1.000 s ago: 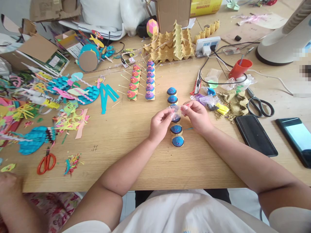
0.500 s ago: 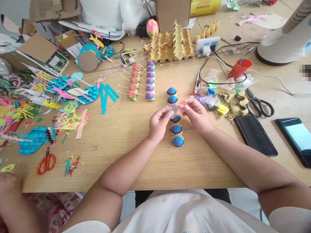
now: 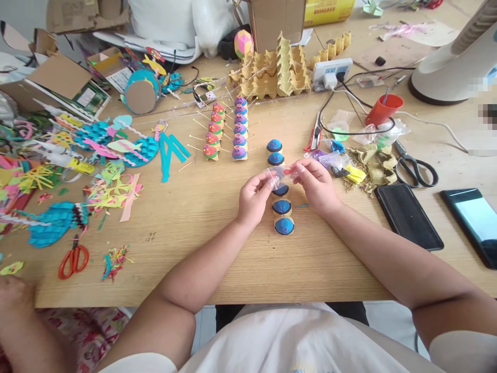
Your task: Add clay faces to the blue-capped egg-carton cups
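My left hand (image 3: pixel 251 201) is closed, pinching a small clear plastic bag (image 3: pixel 278 177) between thumb and fingers. At the bag's other end, my right hand (image 3: pixel 317 187) is also closed, its fingertips on the bag around a soft-looking red lump (image 3: pixel 289 170). Whether that lump is inside the film or partly out, I cannot tell. Below both hands lies a strip of egg-carton cups (image 3: pixel 281 208) topped with blue, dark-rimmed domes with small faces; the bag and fingers hide its middle.
Two finished-looking rows, one red-green (image 3: pixel 212 139) and one purple-blue (image 3: pixel 240 139), stand behind. On the right are a red utility knife (image 3: pixel 315 135), black scissors (image 3: pixel 417 168) and phones (image 3: pixel 471 223). Red-handled scissors (image 3: pixel 73 259) lie left, near another person's arm (image 3: pixel 23 321).
My right fingers have shifted slightly to the right on the bag, and the red lump's visible part looks different. My left hand stays in place.
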Motion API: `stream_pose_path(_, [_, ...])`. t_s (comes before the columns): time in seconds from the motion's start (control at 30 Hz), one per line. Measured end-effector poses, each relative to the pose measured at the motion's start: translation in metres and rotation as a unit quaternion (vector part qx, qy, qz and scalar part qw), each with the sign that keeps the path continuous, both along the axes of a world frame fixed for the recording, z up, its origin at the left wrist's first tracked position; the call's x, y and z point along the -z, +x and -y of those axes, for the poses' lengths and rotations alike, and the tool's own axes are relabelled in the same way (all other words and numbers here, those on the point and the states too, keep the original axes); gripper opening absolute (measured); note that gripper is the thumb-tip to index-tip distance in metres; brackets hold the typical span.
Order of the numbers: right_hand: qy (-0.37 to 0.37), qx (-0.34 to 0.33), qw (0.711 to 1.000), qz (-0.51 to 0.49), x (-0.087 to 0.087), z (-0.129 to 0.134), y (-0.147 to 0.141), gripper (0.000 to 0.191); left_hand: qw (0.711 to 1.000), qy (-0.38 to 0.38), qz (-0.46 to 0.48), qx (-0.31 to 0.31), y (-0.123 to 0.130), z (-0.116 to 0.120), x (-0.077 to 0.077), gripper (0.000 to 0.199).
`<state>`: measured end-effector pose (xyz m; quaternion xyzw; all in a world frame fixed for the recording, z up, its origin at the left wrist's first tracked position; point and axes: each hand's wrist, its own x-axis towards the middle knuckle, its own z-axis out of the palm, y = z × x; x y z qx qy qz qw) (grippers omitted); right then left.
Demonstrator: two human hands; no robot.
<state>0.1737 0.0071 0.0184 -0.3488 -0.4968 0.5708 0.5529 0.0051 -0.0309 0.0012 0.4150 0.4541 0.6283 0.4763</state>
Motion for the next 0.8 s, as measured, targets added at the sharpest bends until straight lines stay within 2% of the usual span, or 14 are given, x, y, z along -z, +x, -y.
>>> stream_pose_path(0.1, [0.008,0.022,1.000,0.002,0.0018,-0.0020,0.0011,0.040,1.000,0.000,-0.007,0.000,0.0000,-0.0001,-0.0006,0.041])
stream_pose_path(0.4, [-0.056,-0.001,0.997,-0.051,-0.0035,-0.0028,0.0001,0.040,1.000,0.005,-0.011,-0.002,-0.0005,0.0001,-0.0004,0.036])
stream_pose_path(0.63, [-0.033,0.025,0.999,-0.020,-0.0023,-0.0045,0.0007,0.042,1.000,0.003,-0.017,0.002,-0.0007,0.0003,0.0012,0.035])
stream_pose_path(0.8, [-0.046,0.053,0.996,-0.047,0.0015,-0.0058,0.0008,0.043,1.000,0.008,-0.026,0.011,-0.0008,0.0006,0.0014,0.035])
